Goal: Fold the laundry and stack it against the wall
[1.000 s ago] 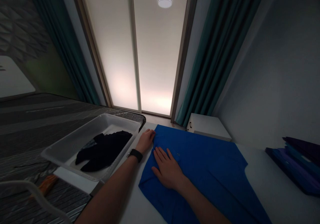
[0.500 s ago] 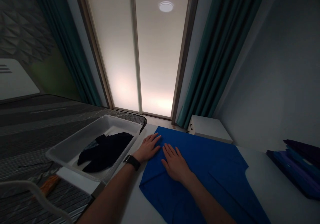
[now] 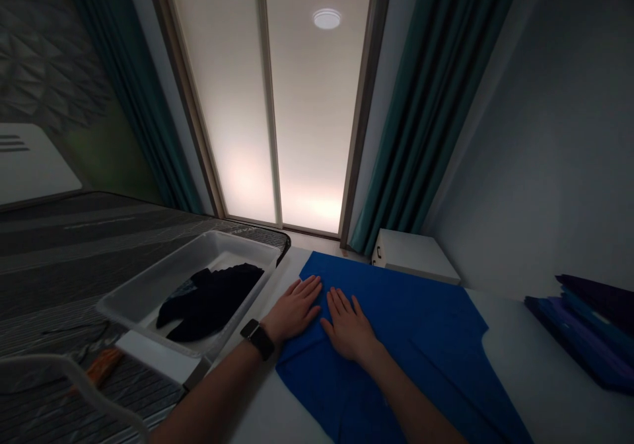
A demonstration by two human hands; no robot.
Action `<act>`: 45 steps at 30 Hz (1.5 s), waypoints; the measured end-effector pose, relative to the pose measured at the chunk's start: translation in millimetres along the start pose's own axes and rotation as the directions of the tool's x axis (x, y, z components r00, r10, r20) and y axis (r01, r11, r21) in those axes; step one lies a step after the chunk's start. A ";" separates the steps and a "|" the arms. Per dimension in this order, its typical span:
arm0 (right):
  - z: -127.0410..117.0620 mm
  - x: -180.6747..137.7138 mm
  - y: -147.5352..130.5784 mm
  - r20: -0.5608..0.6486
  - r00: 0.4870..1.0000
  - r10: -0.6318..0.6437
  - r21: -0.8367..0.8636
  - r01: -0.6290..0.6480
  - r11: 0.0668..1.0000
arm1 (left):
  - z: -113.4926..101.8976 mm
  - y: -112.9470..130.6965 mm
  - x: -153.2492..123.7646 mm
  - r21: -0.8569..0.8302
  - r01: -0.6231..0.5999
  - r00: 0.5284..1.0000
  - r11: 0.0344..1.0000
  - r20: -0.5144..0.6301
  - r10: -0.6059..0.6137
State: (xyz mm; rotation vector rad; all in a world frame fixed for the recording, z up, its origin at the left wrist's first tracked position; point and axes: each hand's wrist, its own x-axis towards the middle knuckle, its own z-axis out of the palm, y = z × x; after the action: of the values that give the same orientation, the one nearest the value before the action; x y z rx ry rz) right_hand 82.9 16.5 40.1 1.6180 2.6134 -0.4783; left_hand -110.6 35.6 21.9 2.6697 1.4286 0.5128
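Dim room, backlit. Blue garment (image 3: 421, 328) lies flat on the white tabletop (image 3: 545, 381), centre to right; its near edge is cut off by the frame. Left hand (image 3: 296, 310), palm down with fingers straight and close together, rests on the garment's far-left corner. Right hand (image 3: 349, 328) lies flat just beside it, fingers slightly fanned, nothing pinched. Wristwatch (image 3: 257, 338) on the left wrist. Clear plastic bin (image 3: 148, 289) at left holds a dark garment (image 3: 208, 302), its kind hard to make out. Stack of folded clothes (image 3: 589, 332) at the right edge, partly cut off.
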 end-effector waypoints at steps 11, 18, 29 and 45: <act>-2.5 -1.8 0.0 0.017 1.000 0.012 0.004 -0.012 1.000 | -6.3 -7.0 -14.1 -0.084 0.025 0.999 0.996 0.047 -0.021; 2.2 -2.2 2.4 -0.030 1.000 -0.001 0.008 0.001 1.000 | -4.1 -22.6 -11.4 -0.199 0.111 0.984 0.974 -0.118 -0.137; 0.3 5.8 -0.8 -0.076 0.996 -0.047 0.015 0.049 0.999 | -1.4 -18.9 -8.7 -0.177 0.080 0.985 0.981 -0.138 -0.105; 2.4 65.3 -14.8 -0.075 0.990 -0.120 -0.024 0.119 0.993 | -13.3 -12.0 -7.0 -0.123 0.306 0.935 0.944 -0.150 -0.323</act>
State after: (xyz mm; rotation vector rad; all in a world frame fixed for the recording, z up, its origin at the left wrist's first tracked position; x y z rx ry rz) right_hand 39.7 66.5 29.2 1.5097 2.7739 -0.4021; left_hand -128.1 35.4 30.0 2.3036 1.7820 0.7675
